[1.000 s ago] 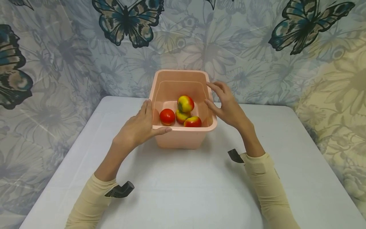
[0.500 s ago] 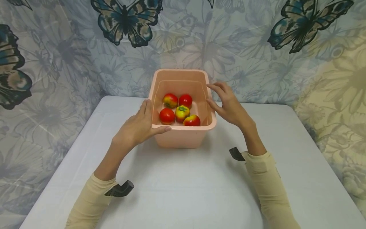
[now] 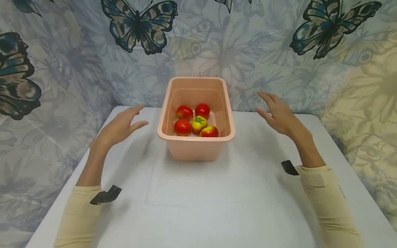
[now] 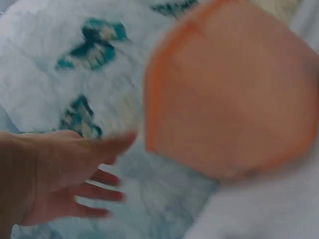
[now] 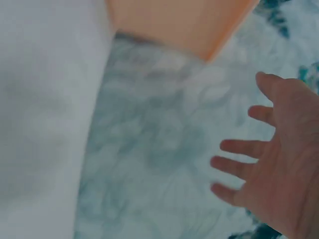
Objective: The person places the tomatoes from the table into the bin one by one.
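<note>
A peach-coloured plastic bin (image 3: 196, 150) stands upright at the back middle of the table. Several round fruits lie in it: shiny red ones such as the front-left fruit (image 3: 182, 127), and a yellow-red fruit (image 3: 199, 124) with a green star-shaped stem end. Whether they are tomatoes or apples I cannot tell. My left hand (image 3: 119, 125) hovers left of the bin, apart from it, fingers extended and holding nothing. On the other side my right hand (image 3: 279, 115) is likewise raised, fingers spread and touching nothing. Both wrist views show the hands away from the blurred bin (image 4: 234, 94).
A white table (image 3: 198, 193) carries the bin. Behind it hangs a patterned cloth (image 3: 229, 51) with flowers and butterflies, close to the bin's back. Black wrist devices (image 3: 106, 195) stick out from both sleeves.
Both hands have let go of the bin's sides and moved outward, left and right. The fruits inside rolled and settled; one resting on top of another dropped beside the others.
</note>
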The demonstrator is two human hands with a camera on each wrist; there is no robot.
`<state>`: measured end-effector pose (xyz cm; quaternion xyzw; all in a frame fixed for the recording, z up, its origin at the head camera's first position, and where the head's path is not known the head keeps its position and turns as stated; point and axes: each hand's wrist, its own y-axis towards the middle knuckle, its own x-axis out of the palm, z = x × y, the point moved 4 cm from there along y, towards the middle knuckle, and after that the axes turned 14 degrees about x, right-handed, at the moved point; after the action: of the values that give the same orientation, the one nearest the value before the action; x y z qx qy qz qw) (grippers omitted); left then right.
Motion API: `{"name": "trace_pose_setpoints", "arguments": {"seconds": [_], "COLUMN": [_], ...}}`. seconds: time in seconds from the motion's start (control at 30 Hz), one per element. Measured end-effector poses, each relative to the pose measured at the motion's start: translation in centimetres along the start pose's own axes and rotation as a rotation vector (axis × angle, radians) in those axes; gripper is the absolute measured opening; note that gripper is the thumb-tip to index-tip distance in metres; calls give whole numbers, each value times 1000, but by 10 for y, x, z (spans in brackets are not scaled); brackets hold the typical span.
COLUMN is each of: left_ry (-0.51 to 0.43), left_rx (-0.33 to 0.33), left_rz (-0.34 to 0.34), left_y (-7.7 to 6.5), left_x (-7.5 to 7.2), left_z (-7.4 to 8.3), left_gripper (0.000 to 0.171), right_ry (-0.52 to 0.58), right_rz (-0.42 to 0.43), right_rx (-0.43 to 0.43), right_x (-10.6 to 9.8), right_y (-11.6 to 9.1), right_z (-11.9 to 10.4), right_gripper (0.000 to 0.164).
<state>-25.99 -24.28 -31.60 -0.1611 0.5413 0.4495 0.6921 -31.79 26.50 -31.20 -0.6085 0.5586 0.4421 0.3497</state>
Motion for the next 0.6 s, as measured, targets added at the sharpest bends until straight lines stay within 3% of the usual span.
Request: {"name": "trace_pose_setpoints", "arguments": {"seconds": [0.07,0.13,0.27,0.4,0.6], "left_ry": [148,229,224,230,230], "left_rx": [11,-16,-162,-170,-160], "left_rz": [73,102,36,35,49], "left_y": [-4,-8,-13,-10,-4], "left_x": [-1,2,6,3,-2], "left_z": [-16,-32,-54,-56,-48], "left_gripper": [64,70,100,104,103], "right_ry": [-108,-204,-275,-248,-214], "right_rz": [37,70,73,72,83], "right_rx": [42,87,141,138,111], "right_x": [-4,-5,-4,-5,-6], "right_y": [3,6,7,6,7], "right_z": [28,53,81,84,69], "right_gripper": [77,82,87,85,83]}}
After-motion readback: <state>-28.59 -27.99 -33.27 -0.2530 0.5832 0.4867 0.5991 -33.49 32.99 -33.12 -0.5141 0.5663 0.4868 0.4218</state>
